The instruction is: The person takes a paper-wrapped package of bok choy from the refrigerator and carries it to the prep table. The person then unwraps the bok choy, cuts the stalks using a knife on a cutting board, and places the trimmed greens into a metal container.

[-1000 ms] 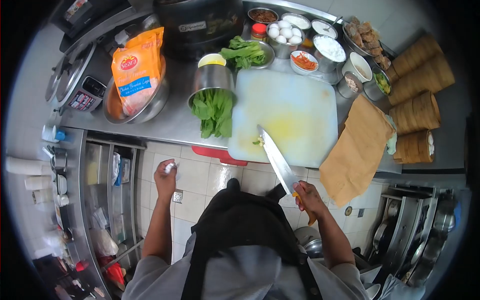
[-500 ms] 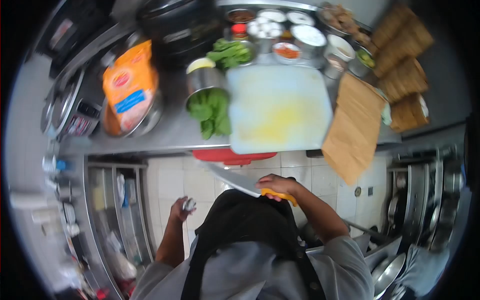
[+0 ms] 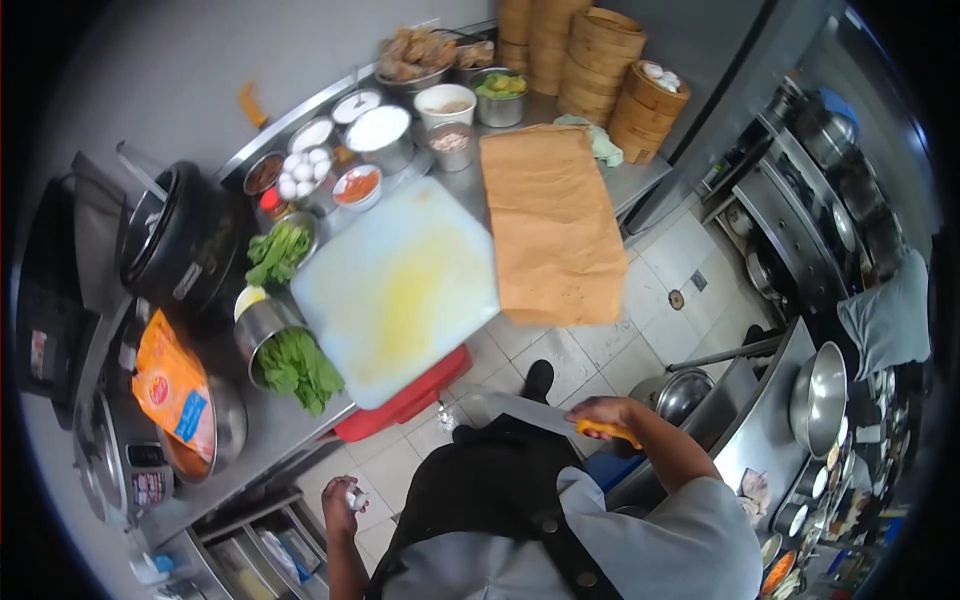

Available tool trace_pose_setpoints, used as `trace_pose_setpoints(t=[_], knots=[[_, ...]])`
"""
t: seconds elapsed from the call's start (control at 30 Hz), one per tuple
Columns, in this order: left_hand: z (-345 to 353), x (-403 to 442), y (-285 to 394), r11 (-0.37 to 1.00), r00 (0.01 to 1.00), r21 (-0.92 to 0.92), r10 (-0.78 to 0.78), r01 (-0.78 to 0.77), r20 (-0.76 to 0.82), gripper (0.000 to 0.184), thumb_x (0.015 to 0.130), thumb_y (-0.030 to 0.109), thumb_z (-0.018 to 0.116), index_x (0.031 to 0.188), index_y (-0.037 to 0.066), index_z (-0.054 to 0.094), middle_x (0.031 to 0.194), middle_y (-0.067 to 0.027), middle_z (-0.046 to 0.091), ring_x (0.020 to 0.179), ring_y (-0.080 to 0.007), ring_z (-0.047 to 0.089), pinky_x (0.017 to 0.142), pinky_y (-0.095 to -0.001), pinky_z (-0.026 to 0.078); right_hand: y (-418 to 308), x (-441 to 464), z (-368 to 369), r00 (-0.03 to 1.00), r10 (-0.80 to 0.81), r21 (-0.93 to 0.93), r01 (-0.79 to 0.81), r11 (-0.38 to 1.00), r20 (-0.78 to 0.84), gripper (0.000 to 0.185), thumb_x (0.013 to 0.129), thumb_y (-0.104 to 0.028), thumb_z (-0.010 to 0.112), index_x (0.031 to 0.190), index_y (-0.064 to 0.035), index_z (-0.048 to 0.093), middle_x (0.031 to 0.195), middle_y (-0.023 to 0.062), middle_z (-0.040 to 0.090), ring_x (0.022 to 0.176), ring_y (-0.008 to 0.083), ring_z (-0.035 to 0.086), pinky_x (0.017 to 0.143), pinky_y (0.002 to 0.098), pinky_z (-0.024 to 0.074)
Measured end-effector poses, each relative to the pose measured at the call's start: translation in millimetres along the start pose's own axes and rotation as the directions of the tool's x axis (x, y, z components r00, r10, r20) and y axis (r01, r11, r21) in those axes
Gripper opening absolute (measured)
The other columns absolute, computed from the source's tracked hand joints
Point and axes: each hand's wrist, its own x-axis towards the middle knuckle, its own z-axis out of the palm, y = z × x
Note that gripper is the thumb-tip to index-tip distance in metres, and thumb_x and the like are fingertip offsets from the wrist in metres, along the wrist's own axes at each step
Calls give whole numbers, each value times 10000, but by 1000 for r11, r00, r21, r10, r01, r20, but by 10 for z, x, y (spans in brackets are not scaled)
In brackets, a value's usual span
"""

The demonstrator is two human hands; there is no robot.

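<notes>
My right hand [image 3: 603,412] is wrapped round the yellow handle of a large kitchen knife [image 3: 530,411]. Its broad blade points left across the front of my black apron [image 3: 480,475]. Low on the left, my left hand [image 3: 342,505] is closed on a small whitish, crumpled-looking thing [image 3: 356,496] whose kind I cannot make out. Both hands are in the air, apart from the counter. Beyond them lies a white cutting board [image 3: 375,300] with a yellow stain. Leafy greens [image 3: 300,370] spill from a tipped metal container [image 3: 268,328] at its left edge.
Brown paper [image 3: 550,220] overhangs the counter's front edge. Eggs [image 3: 304,173], metal tubs [image 3: 380,135] and bamboo steamers [image 3: 600,65] line the back. An orange bag [image 3: 172,385] sits in a bowl at left. At right are a sink [image 3: 720,410] and a metal bowl [image 3: 819,400].
My view has swung to the right, so the counter now runs diagonally and the steamers and sink side show more. The knife stays in my right hand and the small thing in my left.
</notes>
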Motion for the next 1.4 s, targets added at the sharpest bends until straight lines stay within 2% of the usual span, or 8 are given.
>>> trace_pose_setpoints(t=[0.4, 0.5, 0.57, 0.67, 0.87, 1.03, 1.13, 1.4], knots=[[2389, 390, 1423, 983, 972, 66, 155, -169, 177, 187, 900, 233, 634, 922, 53, 589, 676, -68, 586, 532, -160, 576, 434, -270, 464, 1197, 49, -1850, 899, 32, 578, 253, 775, -437, 359, 933, -420, 539, 823, -78, 549, 579, 39, 525, 387, 146, 452, 389, 289, 398], [3096, 450, 1740, 981, 962, 81, 152, -175, 228, 224, 900, 241, 564, 992, 38, 579, 770, -79, 593, 595, -176, 577, 468, -309, 471, 917, 618, -2642, 814, -136, 380, 403, 832, -564, 345, 969, -395, 473, 900, -64, 543, 583, 74, 551, 489, 211, 581, 470, 347, 497], [3662, 450, 1937, 986, 954, -45, 170, -164, 248, 244, 876, 210, 539, 1046, 36, 561, 830, -91, 594, 669, -180, 588, 515, -321, 485, 725, 1265, -3116, 336, -426, -455, -7, 890, -840, 310, 967, -305, 444, 1109, -48, 543, 749, 176, 630, 741, 285, 680, 645, 430, 552], [4208, 614, 2097, 964, 926, -163, 249, -209, 284, 395, 804, 130, 471, 1188, 41, 499, 968, -109, 588, 844, -177, 584, 645, -329, 507, -18, 1102, -3205, 525, -261, -479, -336, 811, -810, 533, 949, -178, 428, 1473, -200, 338, 1206, 230, 581, 1077, 335, 626, 853, 463, 527], [4195, 1026, 2236, 869, 894, 262, 446, -419, -49, 352, 840, 29, 548, 1192, 16, 557, 1014, -106, 615, 883, -187, 624, 755, -325, 540, 357, 393, -3144, 665, -91, -526, -492, 694, -741, 710, 880, -101, 532, 1501, -311, 261, 1210, 166, 592, 1048, 299, 641, 848, 423, 531], [4110, 1427, 2230, 758, 759, 346, 630, -554, -163, 333, 835, 29, 668, 1158, 10, 589, 1033, -102, 630, 926, -184, 628, 807, -335, 529, 1065, -651, -2808, 401, -391, -427, 1, 904, -828, 445, 923, -124, 515, 1325, 38, 414, 1231, 260, 571, 1140, 412, 560, 954, 440, 457], [4090, 1865, 2121, 534, 491, 468, 843, -705, -222, 348, 833, 93, 708, 1153, 23, 593, 1067, -119, 627, 985, -204, 616, 869, -333, 495, 2505, -125, -3432, 120, -702, -439, 703, 559, -702, 511, 927, -45, 535, 1390, 46, 340, 1283, 229, 533, 1199, 311, 525, 1034, 373, 389], [3804, 1897, 2192, 542, 461, 689, 825, -481, -328, 515, 736, 181, 783, 1192, 61, 575, 1229, -187, 547, 1227, -362, 465, 1042, -436, 372, -279, -946, -2629, 123, -883, -739, 502, 449, -452, 521, 901, -110, 625, 1371, -20, 419, 1170, 176, 554, 1043, 247, 557, 924, 308, 453]])
